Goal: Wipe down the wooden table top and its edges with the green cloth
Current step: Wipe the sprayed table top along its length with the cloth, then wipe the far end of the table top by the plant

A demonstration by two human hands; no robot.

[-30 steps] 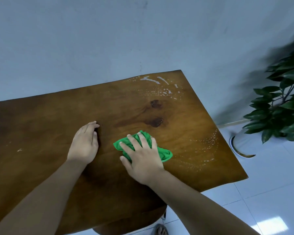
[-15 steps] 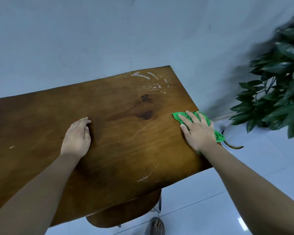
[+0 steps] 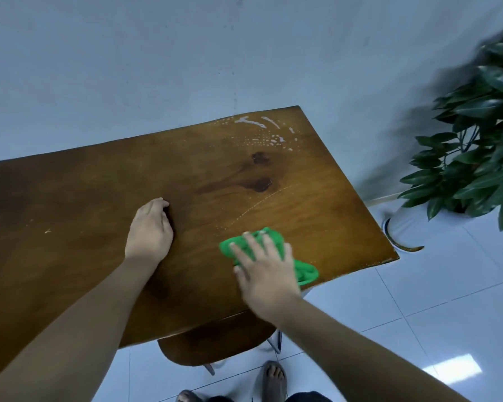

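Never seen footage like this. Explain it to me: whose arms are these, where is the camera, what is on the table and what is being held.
No machine: these are a person's bare arms, filmed by one wide-angle camera on their head, looking down. The left hand rests on the wooden table. The right hand presses a green cloth onto the top near its front edge, fingers spread. White droplets lie at the far right corner, not yet wiped. A potted plant stands on the floor at right.
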